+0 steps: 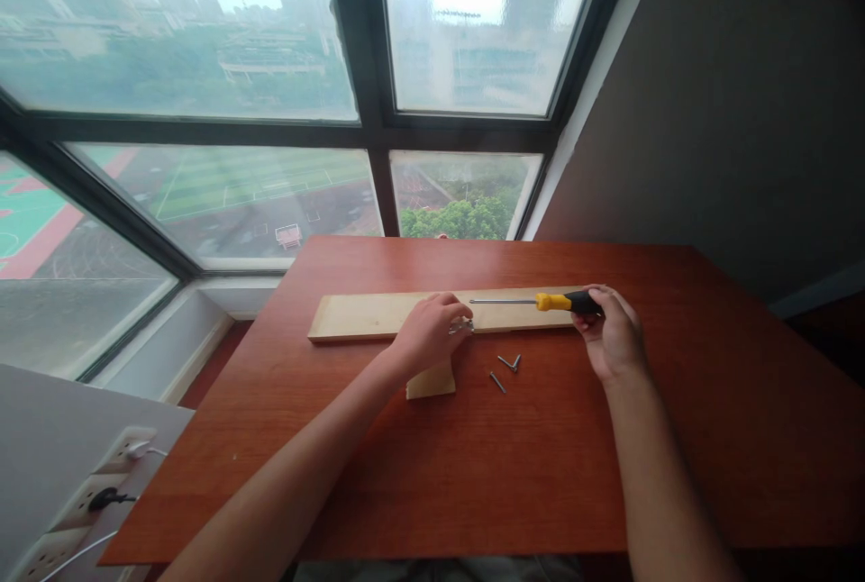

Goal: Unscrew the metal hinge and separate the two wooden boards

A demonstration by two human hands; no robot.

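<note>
My right hand (614,334) is closed round the black end of a yellow-and-black screwdriver (554,302). The screwdriver lies level, its thin metal shaft pointing left toward my left hand (432,325). That hand has its fingers curled over a small shiny metal piece (462,326) at the near edge of a long pale wooden board (361,316); the fingers hide much of the piece. Below the left wrist, a shorter wooden piece (431,381) sticks out toward me. Loose screws lie between my hands: one screw (498,382) alone, and a pair (511,363) touching or crossing just behind it.
Everything rests on a reddish-brown table (487,474). Tall windows with a dark frame (375,127) stand beyond its far edge, and a grey wall (696,113) rises at the right. Wall sockets with plugs and cables (87,501) are at the lower left.
</note>
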